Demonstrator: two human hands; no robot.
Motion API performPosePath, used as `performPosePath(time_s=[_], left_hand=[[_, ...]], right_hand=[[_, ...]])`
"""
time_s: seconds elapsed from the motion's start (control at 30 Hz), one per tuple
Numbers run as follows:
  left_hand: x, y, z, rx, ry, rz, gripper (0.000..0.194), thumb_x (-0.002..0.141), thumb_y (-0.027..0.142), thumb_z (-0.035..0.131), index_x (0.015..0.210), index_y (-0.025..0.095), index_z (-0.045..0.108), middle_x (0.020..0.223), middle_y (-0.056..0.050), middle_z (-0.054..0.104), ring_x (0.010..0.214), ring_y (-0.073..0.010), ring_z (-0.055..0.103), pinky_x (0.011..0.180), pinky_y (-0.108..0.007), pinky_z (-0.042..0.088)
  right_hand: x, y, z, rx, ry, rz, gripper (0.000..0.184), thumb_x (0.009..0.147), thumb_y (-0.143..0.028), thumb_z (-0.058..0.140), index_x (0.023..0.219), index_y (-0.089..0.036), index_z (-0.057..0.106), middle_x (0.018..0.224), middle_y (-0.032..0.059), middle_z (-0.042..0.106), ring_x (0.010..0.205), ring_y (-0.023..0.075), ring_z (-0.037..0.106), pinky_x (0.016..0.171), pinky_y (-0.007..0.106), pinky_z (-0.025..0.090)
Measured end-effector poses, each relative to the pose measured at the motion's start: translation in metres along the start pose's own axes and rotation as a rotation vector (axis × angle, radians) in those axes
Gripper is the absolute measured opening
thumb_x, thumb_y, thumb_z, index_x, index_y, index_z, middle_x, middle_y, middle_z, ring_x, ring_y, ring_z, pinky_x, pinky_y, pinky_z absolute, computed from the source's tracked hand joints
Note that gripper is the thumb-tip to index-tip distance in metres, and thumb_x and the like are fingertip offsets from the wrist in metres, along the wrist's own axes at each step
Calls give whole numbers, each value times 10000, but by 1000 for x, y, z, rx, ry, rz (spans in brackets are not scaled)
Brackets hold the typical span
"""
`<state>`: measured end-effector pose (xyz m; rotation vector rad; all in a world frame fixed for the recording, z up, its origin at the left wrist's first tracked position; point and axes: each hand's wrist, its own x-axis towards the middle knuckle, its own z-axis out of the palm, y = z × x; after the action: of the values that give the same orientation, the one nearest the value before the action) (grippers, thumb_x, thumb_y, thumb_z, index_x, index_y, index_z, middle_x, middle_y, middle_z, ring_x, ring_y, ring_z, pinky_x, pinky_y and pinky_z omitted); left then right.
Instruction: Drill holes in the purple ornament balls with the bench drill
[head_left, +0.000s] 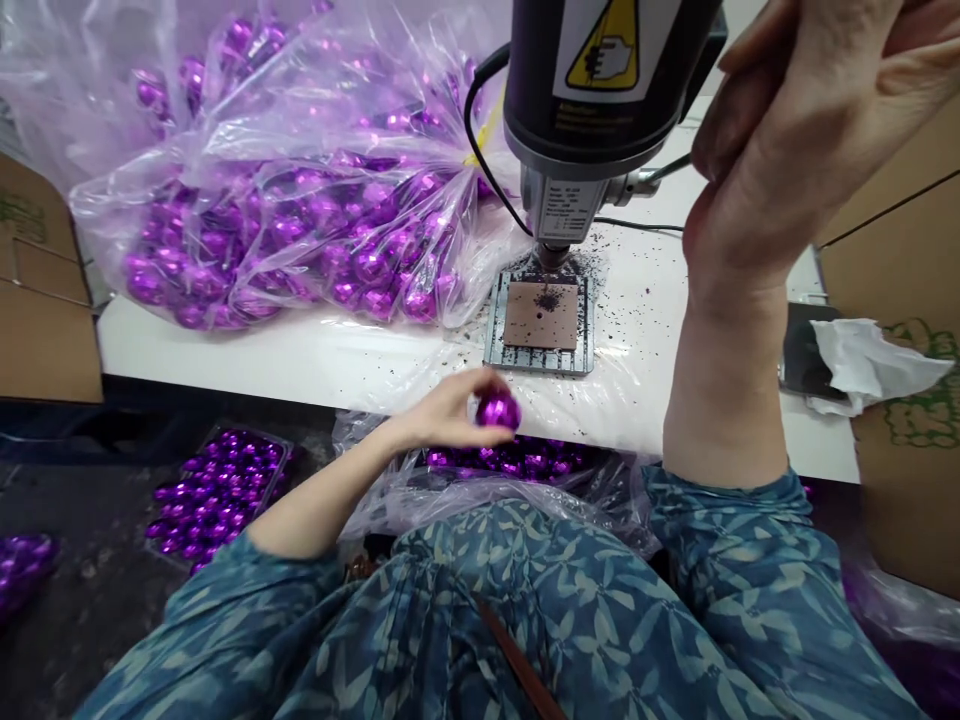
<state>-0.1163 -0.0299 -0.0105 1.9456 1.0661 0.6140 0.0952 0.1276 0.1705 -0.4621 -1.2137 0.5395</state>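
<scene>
My left hand [461, 405] is closed round a shiny purple faceted ball [499, 412], held by thumb and fingers just over the table's front edge. Ahead of it stands a bench drill press [592, 110], its chuck [553, 257] above a brown square plate [541, 315] on a grey slotted base [538, 362]. The plate has a small dark hole and a heap of dark shavings. Up beside the drill's housing, my right hand [795, 130] has its fingers curled; whatever they grip is hidden behind the hand.
A clear plastic bag [292, 230] full of purple balls lies left of the drill. More balls fill an open bag [510, 460] below the table edge and a clear tray [217, 490] at lower left. Cardboard boxes [45, 290] flank the table; crumpled white tissue [874, 360] lies right.
</scene>
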Motion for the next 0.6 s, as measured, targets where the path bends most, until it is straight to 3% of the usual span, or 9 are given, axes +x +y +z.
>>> performPosePath(time_s=[0.03, 0.1, 0.2, 0.27, 0.33, 0.4, 0.5, 0.57, 0.6], left_hand=[[-22, 2, 3, 74, -174, -38, 448, 882, 560, 790, 1146, 215, 682, 1005, -67, 776, 849, -216, 744, 742, -346, 613], [-59, -1, 16, 357, -377, -141, 418, 908, 473, 774, 1209, 194, 699, 1046, -105, 782, 920, -277, 755, 790, -390, 610], [-92, -18, 41, 766, -452, -274, 476, 928, 313, 737, 1391, 228, 663, 1237, -137, 766, 1098, -361, 743, 922, -476, 588], [-98, -27, 52, 849, -459, -327, 589, 928, 292, 731, 1499, 263, 593, 1331, -129, 739, 1148, -376, 732, 960, -499, 576], [-92, -24, 52, 831, -472, -309, 634, 906, 304, 753, 1509, 218, 580, 1344, -158, 728, 1170, -387, 722, 979, -512, 573], [-78, -8, 40, 775, -508, -240, 499, 880, 277, 763, 1360, 171, 673, 1250, -177, 754, 1142, -394, 726, 968, -526, 584], [-45, 21, 3, 461, -580, -86, 129, 972, 261, 626, 1045, 232, 728, 956, -89, 787, 871, -294, 753, 824, -479, 633], [-14, 29, -27, 159, -456, 16, 212, 1036, 247, 493, 993, 258, 700, 892, -46, 776, 766, -215, 727, 760, -419, 645], [5, 26, -42, 68, -297, 51, 219, 1028, 218, 479, 1021, 260, 694, 962, -50, 783, 824, -202, 734, 788, -404, 647]], right_hand=[[-1, 2, -1, -8, 13, -9, 658, 562, -761, 658, 504, -129, 487, 426, -41, 378, 363, -6, 357, 451, 200, 160], [-2, 5, -2, -42, 22, -12, 657, 573, -747, 647, 505, -123, 454, 437, -39, 331, 380, -12, 373, 457, 182, 185], [-1, 7, -2, -71, 45, -27, 661, 588, -750, 627, 509, -128, 418, 455, -39, 253, 403, -15, 400, 470, 160, 257], [0, 8, -3, -87, 47, -27, 645, 599, -757, 618, 539, -135, 457, 466, -43, 257, 405, -9, 403, 470, 164, 295], [0, 7, -4, -94, 64, -31, 638, 619, -761, 603, 581, -129, 515, 475, -43, 284, 400, -9, 395, 467, 171, 294], [-1, 5, -4, -104, 59, -7, 637, 619, -757, 595, 639, -121, 574, 489, -42, 327, 401, -10, 388, 469, 184, 260], [-4, 2, -5, -103, 45, -3, 607, 644, -728, 617, 580, -129, 539, 460, -37, 297, 398, 2, 379, 488, 216, 203], [-6, 1, -5, -97, 62, -25, 612, 679, -716, 635, 528, -141, 488, 445, -33, 270, 395, 12, 381, 492, 231, 188], [-7, 1, -5, -92, 75, -32, 621, 682, -724, 638, 518, -146, 480, 437, -34, 262, 389, 15, 377, 486, 238, 179]])
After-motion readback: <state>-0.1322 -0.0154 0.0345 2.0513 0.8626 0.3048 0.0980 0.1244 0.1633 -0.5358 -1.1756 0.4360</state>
